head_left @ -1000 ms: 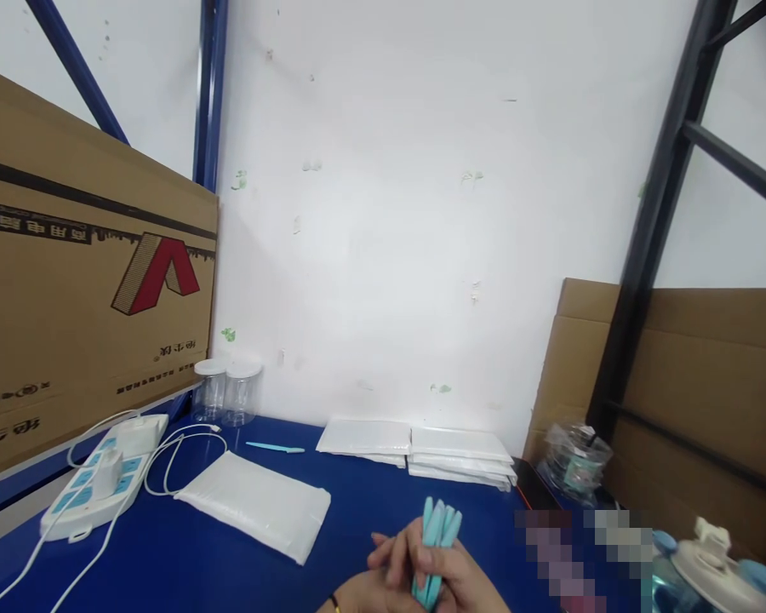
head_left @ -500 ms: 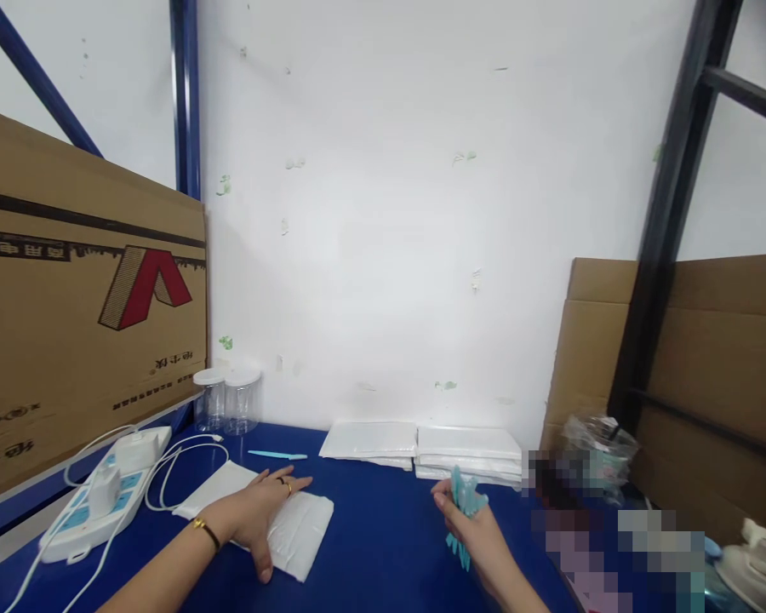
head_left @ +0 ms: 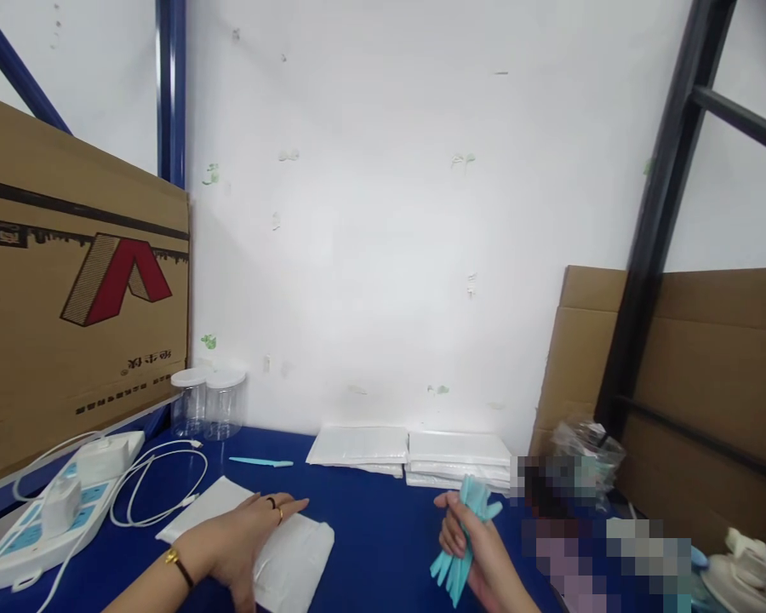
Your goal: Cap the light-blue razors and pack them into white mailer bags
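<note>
My left hand [head_left: 252, 532], wearing rings and a bracelet, rests with its fingers spread on a flat white packet [head_left: 297, 558] at the lower left of the blue table. The packet sticks out on both sides of the hand. My right hand [head_left: 469, 541] is closed round a bundle of light turquoise sticks [head_left: 450, 575], whose ends fan out above and below the fist. One similar turquoise stick [head_left: 261, 461] lies alone behind the packet. Two stacks of white packets, a left one [head_left: 359, 445] and a right one [head_left: 458, 449], lie against the wall.
At the left are a white power strip [head_left: 64, 519] with plugs and cables, two clear jars [head_left: 225, 409] with white lids, and a large cardboard box [head_left: 82, 298]. A plastic bag [head_left: 591, 460], a blurred-out patch and a white-lidded container [head_left: 744, 570] stand at the right.
The view has shifted slightly. My right hand has turned and closed more around the sticks, which now fan out lower. My left hand is still on the white packet.
</note>
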`<state>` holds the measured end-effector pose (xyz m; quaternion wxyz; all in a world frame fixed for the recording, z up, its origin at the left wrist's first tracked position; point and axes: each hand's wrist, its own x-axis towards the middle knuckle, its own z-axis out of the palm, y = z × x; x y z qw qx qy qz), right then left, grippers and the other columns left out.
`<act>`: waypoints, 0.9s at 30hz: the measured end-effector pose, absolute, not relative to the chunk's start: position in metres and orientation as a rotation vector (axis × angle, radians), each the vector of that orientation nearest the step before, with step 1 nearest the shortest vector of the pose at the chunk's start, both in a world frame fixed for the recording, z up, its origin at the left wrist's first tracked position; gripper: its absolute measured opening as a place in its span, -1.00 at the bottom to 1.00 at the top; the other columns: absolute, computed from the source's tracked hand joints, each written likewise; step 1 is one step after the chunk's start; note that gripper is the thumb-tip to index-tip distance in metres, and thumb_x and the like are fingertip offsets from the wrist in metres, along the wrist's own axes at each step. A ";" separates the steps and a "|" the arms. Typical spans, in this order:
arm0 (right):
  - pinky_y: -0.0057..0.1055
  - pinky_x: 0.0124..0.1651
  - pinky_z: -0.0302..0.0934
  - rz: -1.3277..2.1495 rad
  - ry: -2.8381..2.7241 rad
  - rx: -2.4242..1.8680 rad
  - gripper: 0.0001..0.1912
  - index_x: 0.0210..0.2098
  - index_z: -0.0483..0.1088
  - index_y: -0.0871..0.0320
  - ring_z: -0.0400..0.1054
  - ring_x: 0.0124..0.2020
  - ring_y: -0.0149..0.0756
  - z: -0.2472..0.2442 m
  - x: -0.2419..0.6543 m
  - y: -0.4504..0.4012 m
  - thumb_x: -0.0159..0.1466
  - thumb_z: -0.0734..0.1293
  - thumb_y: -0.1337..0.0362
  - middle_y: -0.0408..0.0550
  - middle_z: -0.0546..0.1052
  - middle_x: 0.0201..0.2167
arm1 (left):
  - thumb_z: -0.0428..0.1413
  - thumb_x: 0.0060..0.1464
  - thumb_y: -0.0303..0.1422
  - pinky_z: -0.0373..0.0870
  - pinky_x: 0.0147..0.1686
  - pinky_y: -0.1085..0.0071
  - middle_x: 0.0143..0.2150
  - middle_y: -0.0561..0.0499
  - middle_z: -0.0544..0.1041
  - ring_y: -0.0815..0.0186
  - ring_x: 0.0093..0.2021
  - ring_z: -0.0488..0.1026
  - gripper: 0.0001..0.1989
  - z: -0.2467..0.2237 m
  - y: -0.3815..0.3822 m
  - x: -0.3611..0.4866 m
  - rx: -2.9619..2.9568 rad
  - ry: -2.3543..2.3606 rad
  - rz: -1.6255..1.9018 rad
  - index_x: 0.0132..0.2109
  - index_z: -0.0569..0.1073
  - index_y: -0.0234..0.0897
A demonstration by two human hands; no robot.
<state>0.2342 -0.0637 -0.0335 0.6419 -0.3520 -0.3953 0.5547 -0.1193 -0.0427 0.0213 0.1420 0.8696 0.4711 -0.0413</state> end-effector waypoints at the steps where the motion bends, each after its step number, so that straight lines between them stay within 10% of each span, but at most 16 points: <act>1: -0.48 -0.59 -0.02 1.275 -0.865 -0.786 -0.62 -0.48 0.42 0.22 0.00 -0.72 -0.50 -0.032 0.233 -0.065 0.11 0.36 -0.02 -0.30 0.12 -0.79 | 0.31 -0.70 -0.19 0.05 0.16 0.06 0.22 -0.23 0.19 -0.14 0.16 0.17 0.25 0.022 -0.046 -0.119 2.510 1.358 -0.087 0.28 0.06 -0.23; 7: -0.42 -0.36 0.14 1.038 -0.984 -0.842 -0.57 -0.70 0.32 0.19 0.24 -0.42 -0.32 -0.007 0.233 -0.069 0.13 0.35 0.02 -0.08 0.37 -0.52 | 0.21 -0.41 -0.33 0.25 -0.02 0.26 -0.07 -0.02 0.40 0.11 -0.08 0.35 -0.24 0.051 -0.062 -0.101 2.449 1.083 0.383 0.09 0.31 -0.14; 18: -0.44 -0.54 -0.08 0.794 -1.360 -0.437 -0.62 -0.67 0.24 0.16 0.05 -0.61 -0.42 0.173 0.197 -0.091 0.18 0.25 0.09 -0.18 0.18 -0.67 | 0.28 -0.31 -0.08 0.26 -0.17 0.32 -0.10 -0.13 0.37 0.23 -0.21 0.37 -0.17 0.053 -0.042 0.002 1.243 -0.017 0.603 0.12 0.27 -0.34; 27: -0.42 -0.46 0.02 0.569 -1.614 -0.528 -0.59 -0.67 0.26 0.15 0.13 -0.54 -0.38 0.165 0.169 -0.086 0.19 0.23 0.04 -0.14 0.25 -0.62 | 0.30 -0.39 -0.11 0.25 -0.20 0.32 -0.14 -0.11 0.33 0.28 -0.26 0.32 -0.12 0.042 -0.046 0.028 1.141 -0.160 0.510 0.12 0.26 -0.36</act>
